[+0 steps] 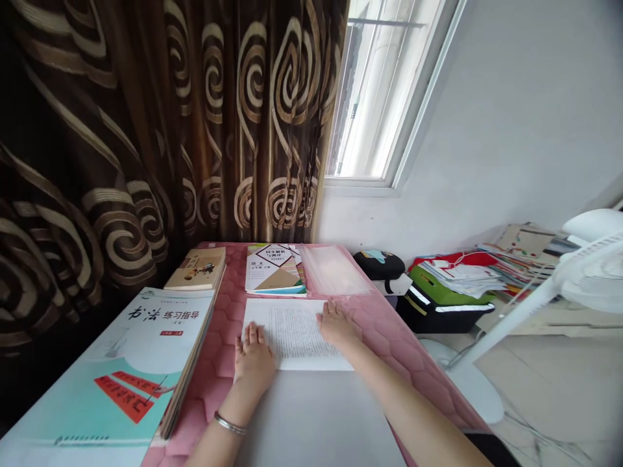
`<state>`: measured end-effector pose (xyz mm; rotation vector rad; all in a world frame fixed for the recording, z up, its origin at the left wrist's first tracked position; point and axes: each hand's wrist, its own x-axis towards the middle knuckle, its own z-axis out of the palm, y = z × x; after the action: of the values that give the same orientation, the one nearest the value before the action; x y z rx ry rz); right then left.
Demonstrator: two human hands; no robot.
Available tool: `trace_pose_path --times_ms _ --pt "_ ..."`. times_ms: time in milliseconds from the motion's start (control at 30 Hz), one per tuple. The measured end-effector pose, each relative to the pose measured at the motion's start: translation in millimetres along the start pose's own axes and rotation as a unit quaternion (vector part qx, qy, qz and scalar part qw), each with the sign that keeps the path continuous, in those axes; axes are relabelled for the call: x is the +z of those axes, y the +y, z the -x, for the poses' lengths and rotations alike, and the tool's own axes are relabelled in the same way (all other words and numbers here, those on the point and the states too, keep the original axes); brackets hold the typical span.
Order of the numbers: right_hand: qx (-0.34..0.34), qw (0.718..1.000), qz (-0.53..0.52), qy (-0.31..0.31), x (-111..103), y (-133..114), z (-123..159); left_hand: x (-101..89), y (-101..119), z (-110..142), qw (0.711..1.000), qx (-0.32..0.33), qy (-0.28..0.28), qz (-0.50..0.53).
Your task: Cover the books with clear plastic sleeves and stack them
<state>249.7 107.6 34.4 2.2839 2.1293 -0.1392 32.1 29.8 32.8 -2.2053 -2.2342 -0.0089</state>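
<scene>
A white printed page (302, 337) lies on a pink quilted tabletop (224, 337). Dense small text covers most of it. My left hand (256, 357) rests flat on the page's left side, its fingers stretched out; a silver bangle circles that wrist. At the right edge of the page lies my right hand (337, 325), palm down with the fingers extended. Nearer to me, a plain pale grey sheet (316, 415) adjoins the page; whether the two are joined I cannot tell. Neither hand grips anything.
Left stands a stack of books topped by a teal-and-white calligraphy workbook (160, 350), with a tan book (197, 267) behind. Farther back lie a white-and-tan workbook (275, 269) and clear plastic sleeves (333, 269). Right of the table are bags (442, 292) and a white fan (516, 311).
</scene>
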Motion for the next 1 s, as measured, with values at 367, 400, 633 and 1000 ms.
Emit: trace_pose_path --times_ms 367,400,633,1000 --pt "-0.194 0.977 -0.082 -0.016 3 -123 -12 12.9 -2 7 0.994 0.015 0.103 0.032" --pt "-0.191 0.978 -0.077 -0.018 3 -126 -17 13.9 -2 7 0.994 0.015 0.099 0.038" --pt "-0.157 0.987 -0.045 -0.002 4 -140 -58 22.4 1 6 0.994 0.005 0.084 0.066" --pt "-0.116 0.992 -0.048 0.032 6 -159 -76 34.1 -2 7 0.988 0.012 0.135 0.08"
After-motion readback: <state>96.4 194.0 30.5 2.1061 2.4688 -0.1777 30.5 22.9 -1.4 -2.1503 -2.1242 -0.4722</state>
